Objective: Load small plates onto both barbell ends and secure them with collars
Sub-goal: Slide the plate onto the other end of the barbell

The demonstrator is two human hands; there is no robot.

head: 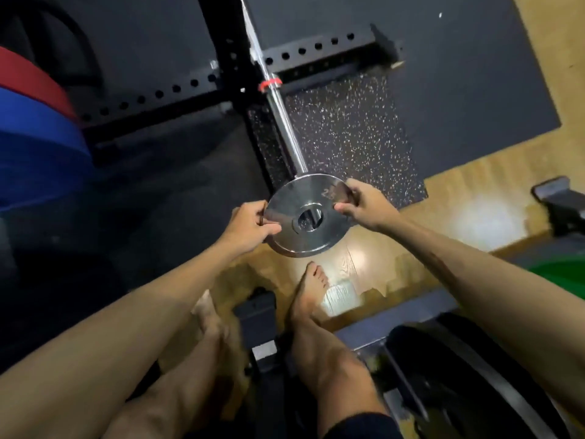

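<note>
Fingers (343,210) of both hands pinching small plate (308,215) rim, speckled rubber mat (348,134), wood floor (474,191), black rack (228,58)

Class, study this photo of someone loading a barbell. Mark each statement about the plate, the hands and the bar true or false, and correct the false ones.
1. Both hands hold the plate. True: the left hand and right hand grip opposite edges of the small chrome plate.
2. The plate is black rubber. False: it is shiny metal.
3. The barbell sleeve shows through the plate's hole. True.
4. The person wears shoes. False: both feet are bare.
</note>
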